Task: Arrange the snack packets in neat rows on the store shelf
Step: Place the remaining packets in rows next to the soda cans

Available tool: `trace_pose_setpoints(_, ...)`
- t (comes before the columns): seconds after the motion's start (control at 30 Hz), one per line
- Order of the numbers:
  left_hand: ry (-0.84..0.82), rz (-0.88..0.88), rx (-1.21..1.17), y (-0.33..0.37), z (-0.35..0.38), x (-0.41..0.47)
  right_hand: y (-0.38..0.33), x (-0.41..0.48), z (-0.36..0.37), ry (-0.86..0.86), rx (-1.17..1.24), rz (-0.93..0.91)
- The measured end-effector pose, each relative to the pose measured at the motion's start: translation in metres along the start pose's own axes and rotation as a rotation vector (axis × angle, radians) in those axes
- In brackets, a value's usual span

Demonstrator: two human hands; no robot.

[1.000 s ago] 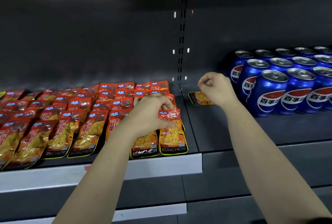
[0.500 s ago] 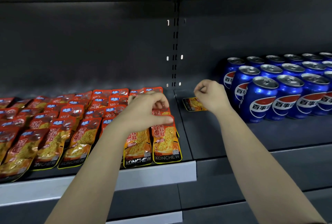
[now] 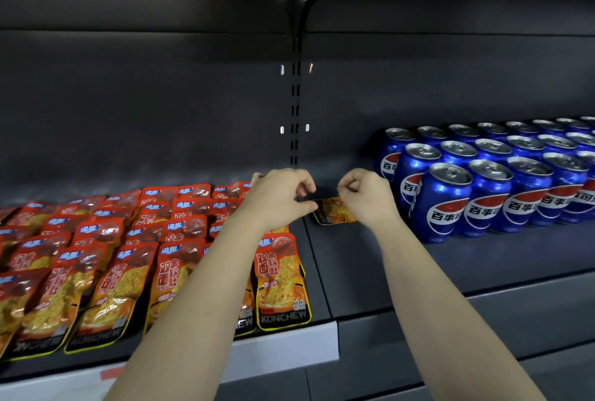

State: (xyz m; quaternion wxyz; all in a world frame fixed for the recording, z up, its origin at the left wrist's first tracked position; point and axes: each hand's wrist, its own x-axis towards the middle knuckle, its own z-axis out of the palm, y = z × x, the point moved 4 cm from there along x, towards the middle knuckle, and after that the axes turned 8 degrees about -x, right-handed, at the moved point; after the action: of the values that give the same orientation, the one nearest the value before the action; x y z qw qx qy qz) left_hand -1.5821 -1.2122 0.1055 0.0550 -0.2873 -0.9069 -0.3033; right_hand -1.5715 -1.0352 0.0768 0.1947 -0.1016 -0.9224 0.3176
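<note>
Red-and-orange snack packets (image 3: 283, 275) lie overlapped in rows across the left shelf section (image 3: 283, 341). One lone packet (image 3: 330, 211) lies flat at the back of the right section, just past the divider seam. My left hand (image 3: 279, 197) hovers at its left edge, fingers curled and thumb tip close to the packet, nothing between them. Over the packet's right end sits my right hand (image 3: 367, 197), fingers folded into a loose fist with nothing visible in them. It hides that end of the packet.
Blue Pepsi cans (image 3: 489, 188) stand in tight rows on the right section, the nearest one just right of my right hand. Bare dark shelf (image 3: 370, 272) lies in front of the lone packet. A slotted upright (image 3: 294, 104) runs up the back wall.
My left hand has lifted off the rightmost packet column and moved back and right to the lone packet. My right hand has stayed over that packet.
</note>
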Motion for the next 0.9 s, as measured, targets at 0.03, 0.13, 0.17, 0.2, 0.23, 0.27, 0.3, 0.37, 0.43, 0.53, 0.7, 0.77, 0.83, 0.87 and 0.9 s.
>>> trace_pose_setpoints(0.03, 0.028, -0.001, -0.004, -0.002, 0.001, 0.000, 0.001, 0.000, -0.001, 0.000, -0.017, 0.002)
trace_pose_setpoints(0.13, 0.074, -0.012, 0.019, -0.015, 0.001, -0.002, 0.007, 0.001, 0.001, -0.063, -0.106, 0.020)
trace_pose_setpoints(0.17, 0.082, -0.015, 0.031, -0.019, 0.000, -0.003, 0.008, 0.002, 0.002, -0.092, -0.147, 0.019)
trace_pose_setpoints(0.2, 0.098, -0.018, 0.033, -0.022, -0.002, -0.004, 0.008, 0.003, 0.003, -0.113, -0.184, 0.016)
trace_pose_setpoints(0.23, 0.120, -0.023, 0.029, -0.024, -0.005, -0.004, 0.008, 0.004, 0.004, -0.130, -0.216, 0.013)
trace_pose_setpoints(0.27, 0.142, -0.027, 0.026, -0.025, -0.007, -0.004, 0.008, 0.004, 0.005, -0.149, -0.246, 0.017)
trace_pose_setpoints(0.3, 0.157, -0.031, 0.027, -0.026, -0.009, -0.005, 0.009, 0.004, 0.007, -0.182, -0.276, 0.032)
trace_pose_setpoints(0.37, 0.175, -0.034, 0.026, -0.026, -0.010, -0.006, 0.012, 0.003, 0.011, -0.282, -0.322, 0.078)
trace_pose_setpoints(0.43, 0.190, -0.038, 0.001, -0.026, -0.011, -0.008, 0.016, 0.003, 0.016, -0.358, -0.328, 0.105)
trace_pose_setpoints(0.53, 0.221, -0.051, -0.048, -0.027, -0.013, -0.011, 0.019, 0.005, 0.016, -0.349, -0.310, 0.092)
trace_pose_setpoints(0.7, 0.244, -0.084, -0.089, -0.032, -0.015, -0.014, 0.017, 0.008, 0.013, -0.210, -0.027, 0.070)
trace_pose_setpoints(0.77, 0.247, -0.088, -0.094, -0.033, -0.016, -0.015, 0.013, 0.007, 0.009, -0.142, 0.114, 0.067)
trace_pose_setpoints(0.83, 0.246, -0.091, -0.102, -0.034, -0.015, -0.015, 0.009, 0.005, 0.004, -0.088, 0.270, 0.075)
trace_pose_setpoints(0.87, 0.243, -0.084, -0.109, -0.033, -0.014, -0.015, 0.006, 0.004, 0.001, -0.076, 0.363, 0.073)
trace_pose_setpoints(0.9, 0.242, -0.068, -0.123, -0.032, -0.013, -0.015, 0.002, 0.003, -0.002, -0.071, 0.468, 0.065)
